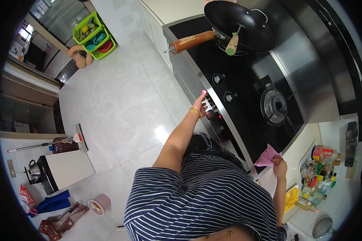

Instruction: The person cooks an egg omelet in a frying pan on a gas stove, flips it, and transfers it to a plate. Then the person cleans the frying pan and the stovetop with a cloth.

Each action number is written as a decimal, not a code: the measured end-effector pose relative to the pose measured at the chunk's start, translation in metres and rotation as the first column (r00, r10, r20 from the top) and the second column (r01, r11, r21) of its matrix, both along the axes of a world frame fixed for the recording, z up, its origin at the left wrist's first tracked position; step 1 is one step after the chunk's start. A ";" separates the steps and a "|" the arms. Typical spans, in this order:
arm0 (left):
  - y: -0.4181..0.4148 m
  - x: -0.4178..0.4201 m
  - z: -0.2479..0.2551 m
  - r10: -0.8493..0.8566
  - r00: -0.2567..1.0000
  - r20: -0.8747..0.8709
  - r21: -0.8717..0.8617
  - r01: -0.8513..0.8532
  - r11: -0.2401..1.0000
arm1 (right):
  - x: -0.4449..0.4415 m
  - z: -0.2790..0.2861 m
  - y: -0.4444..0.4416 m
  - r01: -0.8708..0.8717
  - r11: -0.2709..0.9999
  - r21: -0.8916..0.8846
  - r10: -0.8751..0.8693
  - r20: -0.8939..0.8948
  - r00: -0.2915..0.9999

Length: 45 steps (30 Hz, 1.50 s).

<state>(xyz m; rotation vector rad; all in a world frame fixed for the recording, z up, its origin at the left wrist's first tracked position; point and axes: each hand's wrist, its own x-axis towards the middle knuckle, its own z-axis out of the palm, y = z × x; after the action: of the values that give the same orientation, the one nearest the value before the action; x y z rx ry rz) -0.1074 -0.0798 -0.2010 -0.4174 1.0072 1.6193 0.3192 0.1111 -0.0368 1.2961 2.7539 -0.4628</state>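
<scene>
My left hand [201,106], with a gold bangle at the wrist, is at the front panel of the cooktop [244,126], below its metal edge. Its fingers are bent around or against a small white part [207,105]; whether they grip it is unclear. A red light glows beside it. Between the fingers of my right hand [280,167] is a pink cloth [267,156], which lies over the near right corner of the black cooktop. Two control knobs [224,87] sit on the glass between my left hand and the bare gas burner [274,104].
A black wok [238,21] stands tilted at the far end, its wooden handle [193,42] jutting past the cooktop's edge; a wooden-handled utensil [233,43] rests in it. Several bottles and jars [319,168] crowd the right counter beside a yellow-patterned item [291,198]. Green baskets [96,37] stand on the floor.
</scene>
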 end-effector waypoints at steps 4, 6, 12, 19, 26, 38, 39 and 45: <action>-0.005 0.003 -0.005 0.024 1.000 -0.016 -0.035 -0.025 0.999 | -0.003 0.003 0.001 -0.008 1.000 -0.007 0.008 0.018 1.000; -0.008 0.003 -0.003 0.056 0.998 -0.007 -0.029 -0.056 0.998 | -0.003 0.002 0.002 -0.002 1.000 -0.007 0.002 0.022 1.000; -0.001 0.005 0.010 -0.042 0.995 -0.089 -0.069 0.036 0.997 | -0.006 0.002 0.003 0.011 1.000 0.010 -0.011 0.025 1.000; -0.008 0.003 0.005 0.064 0.996 -0.058 -0.058 -0.067 0.996 | -0.006 0.000 0.003 0.026 1.000 0.009 -0.026 0.027 0.999; -0.003 0.007 0.024 -0.085 0.980 -0.183 -0.124 0.062 0.990 | -0.003 0.000 -0.002 0.048 0.999 0.007 -0.048 0.020 0.999; -0.014 0.037 0.114 0.121 0.351 -0.929 0.053 -0.198 0.979 | 0.012 0.018 0.033 0.162 0.976 -0.146 -0.183 -0.150 0.972; -0.001 0.052 0.132 0.137 0.321 -0.937 0.105 -0.117 0.988 | 0.005 0.031 0.033 0.184 0.967 -0.178 -0.223 -0.238 0.945; 0.054 0.134 0.178 0.024 0.301 -0.953 0.173 0.478 0.861 | 0.016 0.021 -0.003 -0.143 0.989 0.046 0.149 -0.191 0.970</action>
<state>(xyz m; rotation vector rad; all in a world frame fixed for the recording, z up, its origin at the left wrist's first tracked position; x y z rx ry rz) 0.0261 -0.0257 -0.0229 1.1550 1.3813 1.6912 0.3348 0.1082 -0.0161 1.0972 3.0007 -0.5641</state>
